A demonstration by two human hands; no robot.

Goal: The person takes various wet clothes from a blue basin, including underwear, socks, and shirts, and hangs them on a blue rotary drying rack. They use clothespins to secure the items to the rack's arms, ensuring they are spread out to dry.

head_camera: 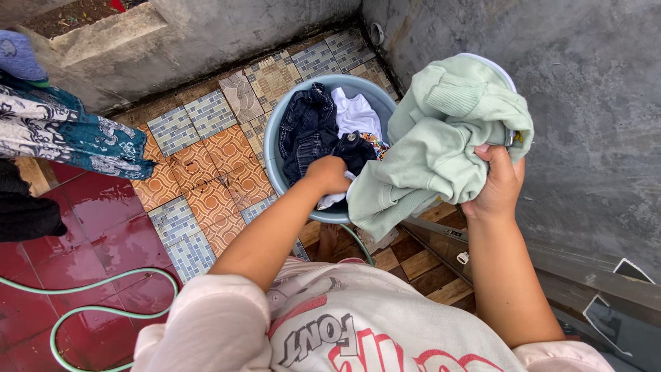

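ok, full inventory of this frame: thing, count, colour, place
basin: 1, blue-grey, on the tiled floor by the wall corner
dark clothes: a few, denim blue and black, piled in the basin
white garment: 1, white, in the basin at the back
green sweatshirt: 1, pale green, bunched, held up above the basin's right side
hose: 1, light green, looped on the wet red tiles, lower left
patterned cloth: 1, teal, black and white, hanging at the left edge
patterned tiles: many, orange, blue and grey, floor round the basin
concrete wall: grey, right and back
left hand: 1, reaching into the basin, on the clothes
right hand: 1, gripping the green sweatshirt
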